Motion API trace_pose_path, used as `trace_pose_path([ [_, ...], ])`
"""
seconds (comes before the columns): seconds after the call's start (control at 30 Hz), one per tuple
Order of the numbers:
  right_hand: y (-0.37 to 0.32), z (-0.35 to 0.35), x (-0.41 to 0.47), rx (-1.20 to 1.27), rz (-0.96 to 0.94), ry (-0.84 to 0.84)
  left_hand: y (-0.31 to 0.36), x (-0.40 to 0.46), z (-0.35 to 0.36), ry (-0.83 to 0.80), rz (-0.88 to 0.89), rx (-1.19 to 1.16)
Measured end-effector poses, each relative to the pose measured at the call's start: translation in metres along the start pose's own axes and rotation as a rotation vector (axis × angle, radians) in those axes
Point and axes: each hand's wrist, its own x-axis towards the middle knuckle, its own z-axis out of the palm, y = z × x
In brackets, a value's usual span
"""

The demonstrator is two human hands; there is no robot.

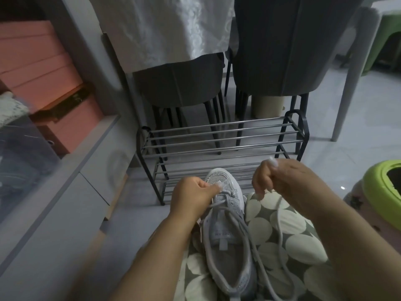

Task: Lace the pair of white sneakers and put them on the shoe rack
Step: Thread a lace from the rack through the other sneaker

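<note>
While the sneaker (225,235) lies on the lap, toe toward the shoe rack (219,144), left hand (193,196) pinches lace (280,231) at the toe eyelets; right hand (288,181), fingers clamped, draws the other end up and right.

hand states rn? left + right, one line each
Left hand: closed, pinching the lace by the sneaker's front eyelets.
Right hand: closed, gripping the lace's other end, pulled up.

Dim light throughout. A pale tiled floor (358,118) is seen. Two dark grey chairs (180,88) are set far centre under a white tablecloth (165,29). Pink boxes (43,68) are stacked far left above a grey cabinet (71,192). A green stool (382,183) is placed right.
</note>
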Motion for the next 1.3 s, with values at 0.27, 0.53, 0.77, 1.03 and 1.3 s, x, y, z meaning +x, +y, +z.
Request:
trace_pose_path([
  [0.27,0.011,0.008,0.01,-0.166,0.096,0.21,0.023,-0.003,-0.007,-0.185,-0.114,-0.345],
  [0.53,0.006,0.026,0.029,-0.357,0.021,-0.025,0.071,-0.02,-0.041,-0.456,0.27,-0.163],
  [0.77,0.01,0.007,0.03,-0.686,0.158,0.161,0.075,-0.016,-0.056,-0.302,0.372,-0.543],
  [1.03,0.026,-0.04,0.017,-0.765,0.412,0.471,0.076,0.004,-0.066,-0.071,0.371,-0.94],
  [1.3,0.002,-0.006,0.017,-0.009,0.321,0.352,0.058,0.012,-0.042,-0.047,0.212,-0.101],
])
